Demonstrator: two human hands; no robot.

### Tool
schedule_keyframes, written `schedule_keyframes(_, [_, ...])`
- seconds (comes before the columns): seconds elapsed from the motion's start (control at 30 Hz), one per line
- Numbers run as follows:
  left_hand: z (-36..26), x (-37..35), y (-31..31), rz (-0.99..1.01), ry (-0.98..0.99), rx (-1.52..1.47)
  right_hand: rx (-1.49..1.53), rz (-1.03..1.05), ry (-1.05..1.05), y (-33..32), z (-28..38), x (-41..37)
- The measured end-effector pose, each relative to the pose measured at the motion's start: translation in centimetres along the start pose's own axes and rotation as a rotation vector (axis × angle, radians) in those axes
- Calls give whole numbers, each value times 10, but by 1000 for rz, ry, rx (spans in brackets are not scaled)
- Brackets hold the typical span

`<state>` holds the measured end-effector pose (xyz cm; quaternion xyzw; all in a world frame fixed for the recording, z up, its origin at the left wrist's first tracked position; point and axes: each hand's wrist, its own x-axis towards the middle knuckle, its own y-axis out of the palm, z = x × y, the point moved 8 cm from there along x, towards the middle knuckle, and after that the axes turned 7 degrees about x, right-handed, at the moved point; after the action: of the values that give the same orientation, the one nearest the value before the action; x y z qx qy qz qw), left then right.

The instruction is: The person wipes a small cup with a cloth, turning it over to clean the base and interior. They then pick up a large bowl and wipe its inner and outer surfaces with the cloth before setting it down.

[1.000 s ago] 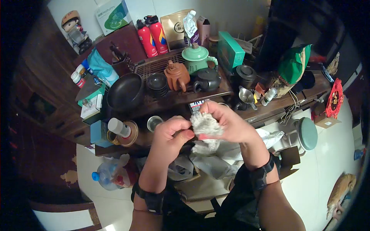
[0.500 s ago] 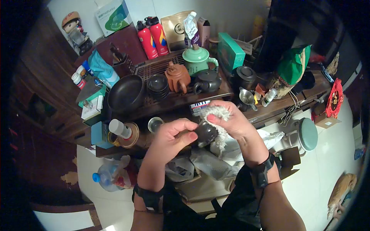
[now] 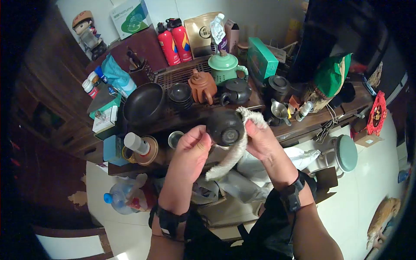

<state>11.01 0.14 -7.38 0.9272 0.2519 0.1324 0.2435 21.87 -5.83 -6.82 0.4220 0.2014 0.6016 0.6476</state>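
Note:
A dark, glossy teacup (image 3: 222, 123) is held up in front of me, its round foot facing the camera. My left hand (image 3: 193, 146) pinches the cup's left edge between thumb and fingers. On the other side, my right hand (image 3: 260, 138) is closed on a fluffy white cloth (image 3: 232, 161), pressing it to the cup's right edge. A tail of the cloth hangs down below the cup. Behind them, a stack of similar dark cups (image 3: 180, 93) stands on the slatted tea tray (image 3: 173, 74), beside a clay teapot (image 3: 202, 86) and a black teapot (image 3: 236, 91).
A large dark bowl (image 3: 144, 104) stands left of the cups, and a green lidded pot (image 3: 223, 69) behind the black teapot. A white-capped container (image 3: 137, 144) and a small glass (image 3: 175, 139) are on the lower shelf. A water bottle (image 3: 121, 198) and green stool (image 3: 346, 152) flank me.
The cup has been turned so its foot now faces me, and it has risen slightly. The cloth, bunched before, now hangs in a long strip. My left hand has closed more on the edge.

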Motion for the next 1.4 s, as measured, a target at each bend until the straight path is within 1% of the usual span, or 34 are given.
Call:
schedule_keyframes(0.03, [0, -4, -3, -22, -55, 60, -55, -32, 17, -2, 2, -2])
schedule_keyframes(0.13, [-2, -7, -2, 37, -92, 209, -146, -83, 66, -1, 3, -5])
schedule_keyframes(0.17, [-5, -7, 1, 43, -40, 137, -163, -92, 83, -2, 2, -5])
schedule_keyframes(0.23, [-5, -5, 9, 52, 64, -10, -103, -100, 89, -8, -5, -4])
schedule_keyframes(0.27, [-2, -4, 10, -6, 76, -77, -76, -104, 93, -13, -10, -4])
schedule_keyframes(0.3, [2, -4, 12, -63, 90, -146, -27, -41, 74, -8, -12, -1])
schedule_keyframes(0.33, [3, -4, 11, -119, 105, -216, -86, -37, 23, -5, -13, -3])
schedule_keyframes(0.4, [-2, -6, 10, -57, 169, -153, -202, -33, -84, 10, -18, -7])
schedule_keyframes(0.43, [1, -5, 6, -42, 191, -114, -184, -92, -42, 15, -21, -9])
schedule_keyframes(0.47, [1, -5, 4, -27, 213, -74, -215, -107, -39, 14, -19, -9])
schedule_keyframes(0.53, [0, -4, 5, -48, 233, -59, -277, -134, -32, 12, -16, -8])
schedule_keyframes(0.57, [1, -4, 5, -56, 229, -65, -261, -120, -45, 12, -16, -5])
schedule_keyframes(0.67, [-1, -3, 4, -81, 232, -52, -276, -173, -72, 9, -14, -3])
schedule_keyframes(0.7, [-2, -3, 3, -90, 236, -42, -311, -180, -69, 8, -14, -3])
schedule_keyframes(0.8, [1, -2, -3, -24, 253, -79, -444, -197, -86, 3, -10, -3])
schedule_keyframes(0.87, [-3, -2, -3, -84, 288, -5, -570, -204, -134, 0, -3, -3])
schedule_keyframes(0.9, [-6, -2, -3, -113, 306, 32, -528, -209, -165, -1, 0, -4])
schedule_keyframes(0.97, [-5, -2, -5, -81, 310, 27, -443, -218, -225, 0, 6, -4])
schedule_keyframes(1.0, [-5, -2, -5, -65, 312, 25, -359, -252, -218, -2, 6, -4])
schedule_keyframes(1.07, [-9, -2, -5, -102, 317, 54, -191, -320, -204, -1, 9, -4])
schedule_keyframes(1.1, [-10, -3, -6, -121, 318, 70, -129, -390, -142, -2, 10, -5])
schedule_keyframes(1.13, [-9, -3, -7, -136, 313, 67, -104, -390, -199, 8, 18, -4])
schedule_keyframes(1.2, [-8, -3, -9, -164, 304, 60, -238, -344, -205, 11, 22, -8])
schedule_keyframes(1.27, [-5, -3, -12, -180, 292, 57, -592, -220, -361, 25, 32, -12])
schedule_keyframes(1.3, [-6, -3, -11, -188, 285, 55, -905, -126, -476, 46, 41, -16])
schedule_keyframes(1.33, [-7, -3, -9, -203, 278, 37, -878, -12, -735, 59, 41, -21])
schedule_keyframes(1.4, [-11, -4, -1, -233, 263, 1, -1512, 12, -716, 78, 35, -23])
